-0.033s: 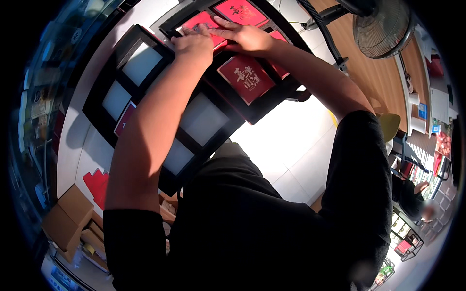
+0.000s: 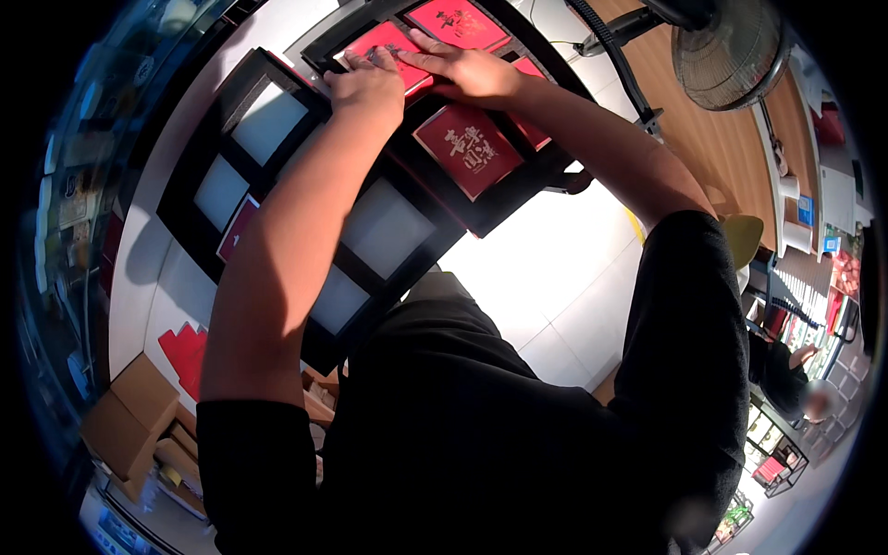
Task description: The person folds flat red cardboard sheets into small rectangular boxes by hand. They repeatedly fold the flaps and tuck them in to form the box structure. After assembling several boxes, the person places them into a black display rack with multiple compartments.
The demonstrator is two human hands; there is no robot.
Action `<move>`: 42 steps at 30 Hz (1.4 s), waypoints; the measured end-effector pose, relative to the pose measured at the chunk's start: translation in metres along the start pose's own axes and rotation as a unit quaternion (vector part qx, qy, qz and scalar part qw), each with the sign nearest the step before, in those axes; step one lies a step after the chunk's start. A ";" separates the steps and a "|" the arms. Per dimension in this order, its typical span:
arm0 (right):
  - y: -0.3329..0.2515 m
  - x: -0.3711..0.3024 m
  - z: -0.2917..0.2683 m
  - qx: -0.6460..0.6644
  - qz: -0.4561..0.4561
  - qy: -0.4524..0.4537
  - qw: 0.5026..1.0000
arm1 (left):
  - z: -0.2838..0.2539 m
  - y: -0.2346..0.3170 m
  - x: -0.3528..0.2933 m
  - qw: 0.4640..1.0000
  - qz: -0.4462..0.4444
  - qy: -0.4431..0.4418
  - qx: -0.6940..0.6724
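Note:
My left hand (image 2: 372, 89) lies with its fingers stretched out on a red box (image 2: 365, 42) with gold print. On the same box rest the spread fingers of my right hand (image 2: 474, 74), close beside the left; its thumb is partly hidden. That box sits in a compartment of a black tray (image 2: 504, 211). Another bright red box (image 2: 458, 23) fills the far compartment. A darker red box (image 2: 469, 151) lies nearer to me, and my right forearm partly covers one more red box (image 2: 536, 131).
Left of the tray is a black divided insert (image 2: 236, 163) with white-bottomed compartments; a red card (image 2: 236, 227) lies on it, partly under my left arm. An opened cardboard carton (image 2: 129, 416) stands at lower left. A fan (image 2: 731, 60) stands at upper right, with a person (image 2: 777, 375) farther off.

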State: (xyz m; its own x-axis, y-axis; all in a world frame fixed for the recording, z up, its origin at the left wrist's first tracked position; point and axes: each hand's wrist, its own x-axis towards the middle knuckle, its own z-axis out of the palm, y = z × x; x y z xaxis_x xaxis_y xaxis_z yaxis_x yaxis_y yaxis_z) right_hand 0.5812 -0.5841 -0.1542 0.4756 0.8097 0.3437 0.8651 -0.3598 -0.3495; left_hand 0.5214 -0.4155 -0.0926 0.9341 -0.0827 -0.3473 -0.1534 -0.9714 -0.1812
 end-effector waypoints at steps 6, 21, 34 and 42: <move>-0.007 -0.004 -0.009 -0.065 0.077 -0.106 0.989 | 0.004 0.003 0.000 1.000 0.011 -0.005 0.001; -0.012 0.002 -0.022 -0.146 0.112 -0.170 0.968 | -0.002 0.015 0.001 0.996 0.024 -0.054 0.072; -0.024 0.021 -0.030 -0.148 0.099 -0.201 0.963 | -0.006 0.002 0.013 0.996 0.004 -0.087 0.022; -0.007 0.034 -0.025 -0.157 0.047 -0.228 0.960 | -0.008 -0.005 0.000 1.000 0.011 0.015 0.002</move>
State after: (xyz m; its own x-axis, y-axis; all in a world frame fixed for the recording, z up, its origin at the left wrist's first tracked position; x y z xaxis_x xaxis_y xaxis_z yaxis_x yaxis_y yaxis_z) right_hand 0.5958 -0.5656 -0.1179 0.4975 0.8593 -0.1186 0.8608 -0.5060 -0.0554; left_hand 0.5246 -0.4123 -0.0844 0.9396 -0.1115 -0.3236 -0.1763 -0.9681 -0.1781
